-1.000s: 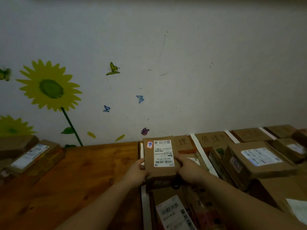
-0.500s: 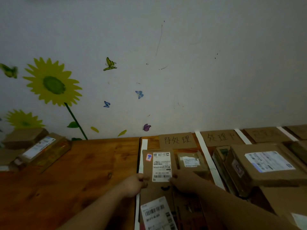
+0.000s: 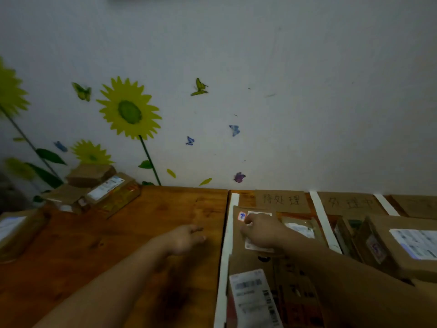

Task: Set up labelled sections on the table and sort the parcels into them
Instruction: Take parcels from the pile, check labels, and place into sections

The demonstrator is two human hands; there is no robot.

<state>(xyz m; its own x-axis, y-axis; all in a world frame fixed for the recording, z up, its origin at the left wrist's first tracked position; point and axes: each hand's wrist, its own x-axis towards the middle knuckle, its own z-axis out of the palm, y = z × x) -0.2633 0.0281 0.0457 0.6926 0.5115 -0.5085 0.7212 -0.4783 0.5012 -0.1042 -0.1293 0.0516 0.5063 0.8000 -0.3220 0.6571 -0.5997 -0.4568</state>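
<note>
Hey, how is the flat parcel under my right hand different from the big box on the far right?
The flat parcel lies thin and low; the big box stands much thicker. Your right hand rests on the flat parcel, covering most of its label; the big box is untouched, its label uncovered. The flat parcel sits left of the white strip, the big box right of it. Both are brown cardboard with white labels.

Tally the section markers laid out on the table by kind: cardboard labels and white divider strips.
cardboard labels: 3
white divider strips: 3
Total: 6
</note>
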